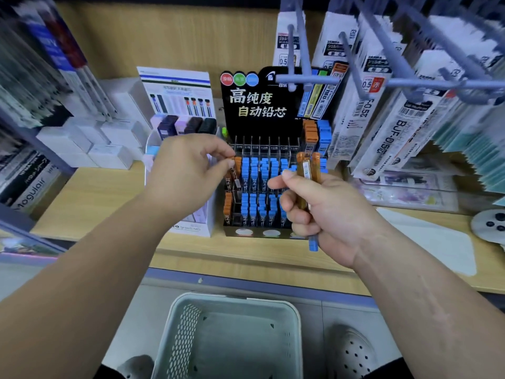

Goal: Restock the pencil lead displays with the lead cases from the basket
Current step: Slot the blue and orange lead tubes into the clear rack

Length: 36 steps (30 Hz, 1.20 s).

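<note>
Several lead cases [307,170] are gripped by the right hand [325,212], the left hand [188,170] pinches an orange case [234,173] at nine o'clock of the display [262,105], and the basket [232,296] looks empty.

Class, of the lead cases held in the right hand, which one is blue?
The blue case sticking out below the right hand; the orange cases all stick up above its fingers.

Stationery shelving in pale wood, evenly lit.
A light wooden worktop [95,192] is backed by a matching wooden back panel [164,36]; grey-blue display hooks [306,78] are mounted at upper right, and a grey floor [349,313] is seen below.
</note>
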Available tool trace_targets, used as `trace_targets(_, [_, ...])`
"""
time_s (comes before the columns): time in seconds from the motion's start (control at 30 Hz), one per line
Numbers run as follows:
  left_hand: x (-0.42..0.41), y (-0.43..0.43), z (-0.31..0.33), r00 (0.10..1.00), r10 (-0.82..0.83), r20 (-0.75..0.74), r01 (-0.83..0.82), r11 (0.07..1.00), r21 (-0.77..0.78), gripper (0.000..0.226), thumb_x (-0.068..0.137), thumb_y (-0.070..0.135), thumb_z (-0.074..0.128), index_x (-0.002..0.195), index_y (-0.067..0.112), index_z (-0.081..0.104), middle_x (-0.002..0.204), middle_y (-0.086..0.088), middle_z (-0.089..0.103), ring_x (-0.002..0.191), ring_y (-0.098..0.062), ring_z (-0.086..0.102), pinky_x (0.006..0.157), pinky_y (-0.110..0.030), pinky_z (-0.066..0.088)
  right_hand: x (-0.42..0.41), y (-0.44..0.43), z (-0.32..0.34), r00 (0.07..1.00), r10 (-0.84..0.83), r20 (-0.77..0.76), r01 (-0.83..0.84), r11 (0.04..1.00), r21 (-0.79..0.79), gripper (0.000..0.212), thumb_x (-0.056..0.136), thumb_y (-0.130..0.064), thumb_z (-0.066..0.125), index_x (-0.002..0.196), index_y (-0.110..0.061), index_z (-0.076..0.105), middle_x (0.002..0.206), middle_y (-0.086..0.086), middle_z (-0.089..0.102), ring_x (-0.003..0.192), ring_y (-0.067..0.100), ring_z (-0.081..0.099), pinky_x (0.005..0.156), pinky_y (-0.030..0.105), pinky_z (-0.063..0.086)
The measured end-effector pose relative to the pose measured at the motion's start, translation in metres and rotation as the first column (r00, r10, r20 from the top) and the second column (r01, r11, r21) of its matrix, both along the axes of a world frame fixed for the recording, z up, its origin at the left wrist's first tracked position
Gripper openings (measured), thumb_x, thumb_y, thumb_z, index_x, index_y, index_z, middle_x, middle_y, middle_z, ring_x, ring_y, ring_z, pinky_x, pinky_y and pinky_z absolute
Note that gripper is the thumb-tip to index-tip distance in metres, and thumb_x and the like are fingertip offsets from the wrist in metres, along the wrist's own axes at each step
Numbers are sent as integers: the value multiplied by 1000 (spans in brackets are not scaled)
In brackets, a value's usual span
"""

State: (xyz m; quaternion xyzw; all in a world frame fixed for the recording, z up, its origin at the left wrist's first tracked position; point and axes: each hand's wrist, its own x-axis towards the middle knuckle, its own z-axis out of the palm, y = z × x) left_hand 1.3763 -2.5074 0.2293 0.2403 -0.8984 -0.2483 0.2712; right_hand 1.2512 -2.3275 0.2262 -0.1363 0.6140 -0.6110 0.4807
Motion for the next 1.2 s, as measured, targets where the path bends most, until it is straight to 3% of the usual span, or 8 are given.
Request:
trace_targets(0.13, [-3, -4, -2, 999, -49, 17, 50, 998, -47, 6, 84, 12, 76, 87, 17, 77, 59, 35, 56, 59, 12, 52, 59, -2, 35, 5, -2, 1, 999, 40, 35, -41, 999, 4, 22, 100, -26, 60, 103, -7, 72, 64, 0, 52, 49, 8, 33, 41, 18, 20])
trace_targets(0.3, [-8, -9, -20, 991, -105, 79, 121, 959, -256, 11, 72, 13, 82, 83, 16, 79, 85, 1, 67, 79, -22, 66, 67, -42, 56, 11, -4, 2, 988, 113, 103, -108, 993, -53, 16, 98, -19, 61, 102, -6, 71, 64, -1, 50, 48, 7, 34, 40, 16, 22])
trace_targets(0.43, [-7, -10, -20, 996, -73, 58, 86, 960, -267, 20, 73, 14, 82, 92, 18, 77, 86, 0, 66, 80, -22, 65, 68, -41, 55, 15, -6, 3, 967, 200, 159, -179, 974, -135, 18, 90, -20, 64, 100, -6, 71, 65, 0, 49, 49, 6, 33, 40, 16, 20])
trace_targets(0.53, [-6, 2, -2, 991, -33, -129, 53, 986, 156, 6, 87, 19, 71, 90, 19, 76, 78, 2, 69, 67, -6, 57, 68, -27, 48, 20, -7, 4, 945, 290, 151, -265, 950, -164, 21, 87, -22, 64, 99, -7, 72, 66, 1, 49, 49, 6, 32, 41, 16, 18])
trace_targets(0.6, [-5, 16, 9, 980, 14, -201, 97, 841, 533, 12, 91, 24, 70, 85, 16, 76, 73, -2, 69, 56, -7, 52, 60, -25, 42, 25, -10, 3, 939, 322, 117, -307, 942, -135, 17, 93, -19, 61, 99, -7, 70, 66, 1, 49, 49, 7, 32, 41, 17, 18])
trace_targets(0.67, [-3, 27, 13, 987, -9, -160, 113, 744, 659, 18, 90, 25, 72, 80, 11, 75, 61, -5, 59, 49, -11, 46, 52, -23, 39, 29, -13, 1, 940, 329, 93, -320, 942, -102, 15, 99, -16, 58, 100, -5, 68, 65, 1, 48, 48, 7, 32, 41, 16, 19])
trace_targets(0.77, [1, 31, 10, 991, -1, -135, 103, 652, 751, 17, 87, 20, 74, 79, 5, 74, 53, -11, 45, 45, -20, 40, 42, -21, 36, 32, -15, 0, 944, 321, 73, -315, 945, -83, 16, 100, -16, 57, 101, -5, 68, 65, 2, 49, 49, 7, 32, 40, 16, 21])
trace_targets(1.2, [11, 26, 7, 950, 150, -275, 169, 495, 852, 9, 92, 4, 65, 96, 6, 73, 71, -7, 70, 64, -14, 64, 63, -24, 56, 32, -15, -8, 1000, 21, -8, -21, 998, -57, 18, 101, -18, 59, 98, -5, 70, 64, 1, 52, 49, 8, 32, 41, 18, 23])
